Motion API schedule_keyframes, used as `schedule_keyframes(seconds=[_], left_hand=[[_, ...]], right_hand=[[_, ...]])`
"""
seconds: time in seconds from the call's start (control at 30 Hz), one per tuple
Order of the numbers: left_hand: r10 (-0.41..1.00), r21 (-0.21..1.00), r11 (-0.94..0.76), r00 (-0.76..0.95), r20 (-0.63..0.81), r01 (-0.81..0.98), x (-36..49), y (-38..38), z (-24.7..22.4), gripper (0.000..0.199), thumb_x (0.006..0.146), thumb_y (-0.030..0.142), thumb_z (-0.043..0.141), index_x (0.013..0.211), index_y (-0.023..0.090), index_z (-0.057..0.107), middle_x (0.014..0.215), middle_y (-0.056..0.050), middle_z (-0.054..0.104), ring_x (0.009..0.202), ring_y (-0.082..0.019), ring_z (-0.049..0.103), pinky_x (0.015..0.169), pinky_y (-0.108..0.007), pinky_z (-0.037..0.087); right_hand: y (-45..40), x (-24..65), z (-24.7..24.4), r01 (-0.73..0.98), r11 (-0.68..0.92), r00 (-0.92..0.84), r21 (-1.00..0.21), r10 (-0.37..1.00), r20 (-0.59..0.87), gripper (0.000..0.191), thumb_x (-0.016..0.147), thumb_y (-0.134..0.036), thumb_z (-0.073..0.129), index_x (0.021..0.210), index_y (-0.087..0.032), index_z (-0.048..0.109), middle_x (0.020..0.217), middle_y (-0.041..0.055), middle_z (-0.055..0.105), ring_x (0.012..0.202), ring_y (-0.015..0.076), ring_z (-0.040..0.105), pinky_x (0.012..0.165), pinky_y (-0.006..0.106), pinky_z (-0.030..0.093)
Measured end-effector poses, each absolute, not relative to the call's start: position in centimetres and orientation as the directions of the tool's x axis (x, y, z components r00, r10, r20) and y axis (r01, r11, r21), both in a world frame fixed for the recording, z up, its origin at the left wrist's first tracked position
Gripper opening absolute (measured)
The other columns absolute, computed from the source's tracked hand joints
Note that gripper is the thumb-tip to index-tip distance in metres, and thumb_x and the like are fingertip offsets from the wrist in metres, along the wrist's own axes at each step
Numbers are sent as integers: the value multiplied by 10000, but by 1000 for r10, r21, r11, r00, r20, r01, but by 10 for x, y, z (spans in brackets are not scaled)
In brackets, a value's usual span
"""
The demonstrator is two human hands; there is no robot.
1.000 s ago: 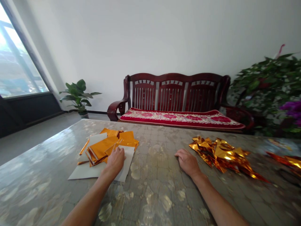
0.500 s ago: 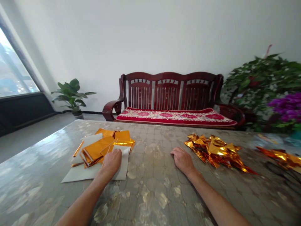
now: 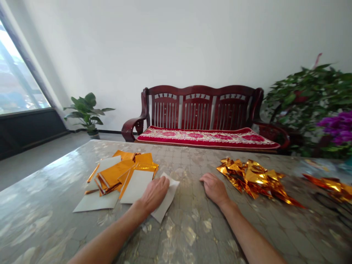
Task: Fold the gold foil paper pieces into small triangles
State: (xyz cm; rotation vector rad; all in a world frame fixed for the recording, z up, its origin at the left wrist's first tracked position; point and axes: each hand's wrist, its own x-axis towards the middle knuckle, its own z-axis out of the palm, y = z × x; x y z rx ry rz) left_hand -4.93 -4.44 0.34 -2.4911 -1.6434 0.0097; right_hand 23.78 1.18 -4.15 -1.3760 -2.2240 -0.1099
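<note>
My left hand [image 3: 156, 192] is closed on a pale sheet of paper [image 3: 166, 201], its fingers over the sheet's upper part, just above the table. Left of it a second pale sheet [image 3: 137, 186] lies against a loose pile of orange-gold foil paper [image 3: 117, 172], pale on the reverse. On the table my right hand [image 3: 216, 189] rests with its fingers curled in and nothing visible in them. Close to its right is a heap of shiny folded gold foil paper pieces [image 3: 253, 176], pointed at their ends.
The table [image 3: 189, 227] has a glossy patterned cover. At its right edge lie more gold foil pieces [image 3: 330, 183], a clear plastic bag [image 3: 316, 165] and a dark looped object [image 3: 334, 205]. Beyond stand a wooden bench [image 3: 196, 106], a potted plant [image 3: 88, 112] and purple flowers [image 3: 337, 126].
My left hand has moved right from the pile, drawing a pale sheet along with it. The second pale sheet is now more exposed. My right hand stays in place.
</note>
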Motion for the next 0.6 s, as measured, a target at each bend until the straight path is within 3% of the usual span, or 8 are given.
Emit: schedule_keyframes(seconds=[0.13, 0.27, 0.4, 0.5, 0.6], left_hand=[[815, -132, -561, 573, 81, 817, -21, -42, 2, 177, 970, 127, 397, 1012, 162, 566, 970, -73, 617, 902, -228, 608, 805, -348, 487], [868, -44, -485, 486, 101, 874, -9, -52, 7, 162, 961, 141, 427, 1022, 180, 572, 1000, -67, 620, 946, -221, 598, 832, -341, 478], [925, 5, -369, 367, 94, 929, -6, -74, 8, 163, 935, 266, 525, 1056, 174, 586, 1050, -89, 622, 1007, -274, 576, 876, -413, 469], [914, 25, -401, 398, 79, 916, -2, -90, 3, 244, 906, 328, 581, 1101, 181, 578, 1072, -87, 619, 1028, -285, 563, 904, -436, 463], [883, 5, -459, 456, 107, 888, 2, -98, -3, 298, 894, 319, 591, 1161, 192, 551, 1133, -89, 603, 1047, -281, 548, 934, -449, 448]], right_hand=[[11, 241, -43, 809, 539, -380, -234, 785, 490, 353, 874, -69, 420, 989, -219, 718, 988, 42, 696, 964, 181, 613, 856, 276, 463], [5, 238, -38, 733, 636, -485, -240, 737, 470, 418, 873, -55, 407, 1127, -228, 690, 1116, 47, 687, 1042, 178, 600, 925, 307, 461], [-8, 217, -26, 634, 740, -631, -225, 663, 402, 485, 891, -81, 424, 1305, -267, 597, 1358, 34, 597, 1280, 192, 484, 1060, 381, 386], [-19, 197, -18, 567, 787, -724, -242, 617, 309, 458, 961, -170, 421, 1390, -304, 513, 1473, 3, 496, 1395, 196, 367, 1105, 402, 341], [-24, 187, -17, 515, 817, -783, -259, 571, 247, 412, 1003, -280, 417, 1406, -301, 498, 1455, 9, 519, 1410, 202, 351, 1134, 409, 302]])
